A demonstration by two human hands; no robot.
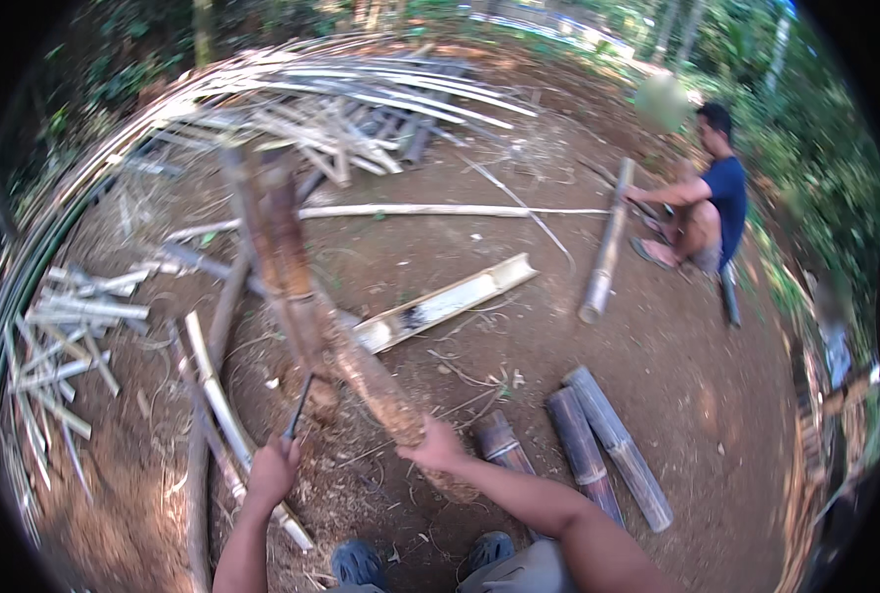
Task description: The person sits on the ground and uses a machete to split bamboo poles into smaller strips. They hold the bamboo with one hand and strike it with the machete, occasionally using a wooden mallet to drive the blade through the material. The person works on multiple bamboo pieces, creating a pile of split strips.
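My right hand (437,447) grips the near end of a long brown bamboo pole (306,296) that slants up and away to the left, its far part blurred. My left hand (273,468) holds the handle of a dark blade (299,406) whose tip rests against the pole's lower left side. My shoes (359,563) show at the bottom edge, on bare dirt strewn with shavings.
Three short dark bamboo sections (598,445) lie to my right. A split half bamboo (447,301) lies ahead, thin strips (64,336) pile at left, long poles (361,94) stack behind. A seated person in a blue shirt (716,203) handles another pole (606,247).
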